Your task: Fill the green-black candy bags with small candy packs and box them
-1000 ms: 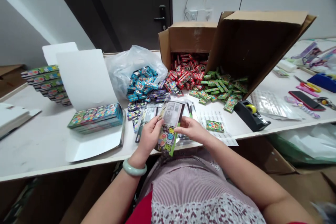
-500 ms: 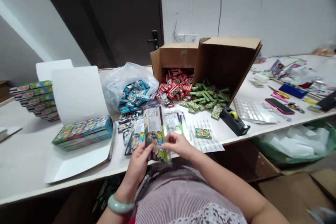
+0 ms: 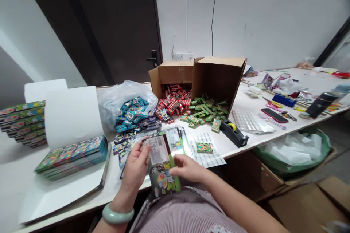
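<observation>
Between my two hands is a printed plastic pouch point(image 3: 163, 174), dark with green edges and a clear upper window. My left hand point(image 3: 136, 164) grips its left side near the window. Thumb and fingers of my right hand point(image 3: 187, 167) pinch its right edge. More pouches point(image 3: 176, 142) lie flat just beyond. To the right, a small green box point(image 3: 204, 147) rests on a sheet of stickers point(image 3: 210, 158). Piles of blue boxes point(image 3: 132, 113), purple boxes point(image 3: 121, 145), red boxes point(image 3: 176, 100) and green boxes point(image 3: 206, 111) spread behind my hands.
An open white carton point(image 3: 65, 196) with stacked small boxes stands left, near a stepped stack of cartons point(image 3: 24, 125). Cardboard boxes point(image 3: 218, 80) stand at the back. A tape dispenser point(image 3: 233, 134) and phone point(image 3: 274, 115) lie right. A green bag point(image 3: 295, 167) is below the table edge.
The pouch has come up off the table and closer to my body. My left hand has shifted up its left side. The whole view has turned a little to the right.
</observation>
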`<state>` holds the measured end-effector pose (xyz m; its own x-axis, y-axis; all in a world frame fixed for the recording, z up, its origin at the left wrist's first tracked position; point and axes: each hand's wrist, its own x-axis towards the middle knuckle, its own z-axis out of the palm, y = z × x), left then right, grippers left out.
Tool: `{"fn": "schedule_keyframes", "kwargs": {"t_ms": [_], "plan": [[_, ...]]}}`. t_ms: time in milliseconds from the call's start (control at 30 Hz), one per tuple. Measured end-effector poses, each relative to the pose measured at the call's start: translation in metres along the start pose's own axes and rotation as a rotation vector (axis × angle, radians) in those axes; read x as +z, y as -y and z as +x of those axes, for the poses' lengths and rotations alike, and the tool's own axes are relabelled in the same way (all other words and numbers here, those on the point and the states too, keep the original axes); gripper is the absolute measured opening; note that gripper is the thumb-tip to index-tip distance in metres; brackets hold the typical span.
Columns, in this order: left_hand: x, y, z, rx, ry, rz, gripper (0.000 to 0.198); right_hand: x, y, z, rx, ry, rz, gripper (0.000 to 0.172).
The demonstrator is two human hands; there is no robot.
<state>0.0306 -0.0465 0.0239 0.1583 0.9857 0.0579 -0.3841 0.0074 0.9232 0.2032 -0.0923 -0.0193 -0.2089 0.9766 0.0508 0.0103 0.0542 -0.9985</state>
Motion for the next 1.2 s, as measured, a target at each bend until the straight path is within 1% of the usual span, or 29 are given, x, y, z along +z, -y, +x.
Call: {"fn": "schedule_keyframes", "kwargs": {"t_ms": [33,100,167,233,267,333,400,467,533,600,667,733,767,867,900,967,1000,1067,1133,1167,1200], "plan": [[0.001,0.004,-0.003,0.009,0.012,0.015,0.052,-0.005,0.006,-0.001,-0.03,-0.006,0.07,0.036],[0.003,0.011,-0.009,0.039,0.011,0.034,0.059,-0.012,0.016,-0.002,-0.067,-0.085,0.147,0.052],[0.002,0.017,-0.015,0.09,-0.013,0.058,0.063,-0.015,0.02,-0.003,-0.086,-0.186,0.108,0.064],[0.0,0.02,-0.02,0.131,-0.017,0.113,0.057,-0.016,0.016,-0.007,-0.091,-0.205,0.046,0.068],[-0.002,0.019,-0.023,0.14,-0.006,0.155,0.052,-0.016,0.013,-0.009,-0.089,-0.182,0.019,0.067],[-0.005,0.017,-0.027,0.148,0.017,0.245,0.043,-0.017,0.01,-0.014,-0.081,-0.112,-0.043,0.059],[-0.008,0.013,-0.028,0.17,0.013,0.303,0.035,-0.021,0.011,-0.017,-0.089,-0.07,-0.122,0.053],[-0.01,0.01,-0.027,0.179,0.013,0.326,0.029,-0.025,0.018,-0.016,-0.111,-0.055,-0.202,0.055],[-0.011,0.01,-0.024,0.144,0.048,0.325,0.027,-0.029,0.025,-0.012,-0.119,-0.022,-0.255,0.057],[-0.013,0.01,-0.021,0.096,0.086,0.316,0.026,-0.03,0.03,-0.008,-0.109,0.013,-0.248,0.054],[-0.014,0.01,-0.021,0.077,0.104,0.306,0.026,-0.03,0.032,-0.006,-0.106,0.009,-0.2,0.051],[-0.014,0.009,-0.022,0.1,0.104,0.33,0.026,-0.029,0.033,-0.007,-0.115,-0.008,-0.17,0.047],[-0.014,0.007,-0.022,0.121,0.1,0.36,0.025,-0.029,0.035,-0.008,-0.128,-0.011,-0.183,0.042],[-0.011,0.002,-0.023,0.196,0.074,0.477,0.02,-0.031,0.043,-0.008,-0.222,-0.037,-0.34,0.019],[-0.01,0.0,-0.022,0.209,0.069,0.504,0.02,-0.032,0.047,-0.006,-0.267,-0.063,-0.406,0.015],[-0.009,-0.003,-0.018,0.194,0.077,0.497,0.02,-0.033,0.054,0.001,-0.311,-0.111,-0.46,0.016],[-0.009,-0.004,-0.016,0.169,0.083,0.462,0.019,-0.034,0.056,0.006,-0.29,-0.124,-0.42,0.016],[-0.01,-0.005,-0.01,0.095,0.087,0.361,0.022,-0.035,0.058,0.017,-0.183,-0.124,-0.238,0.009],[-0.011,-0.006,-0.004,0.033,0.087,0.292,0.036,-0.035,0.058,0.026,-0.076,-0.091,-0.081,0.024],[-0.012,-0.006,-0.002,0.022,0.086,0.284,0.039,-0.034,0.059,0.029,-0.057,-0.078,-0.062,0.028],[-0.013,-0.007,-0.001,0.022,0.087,0.294,0.037,-0.033,0.059,0.031,-0.069,-0.07,-0.088,0.026]]}}
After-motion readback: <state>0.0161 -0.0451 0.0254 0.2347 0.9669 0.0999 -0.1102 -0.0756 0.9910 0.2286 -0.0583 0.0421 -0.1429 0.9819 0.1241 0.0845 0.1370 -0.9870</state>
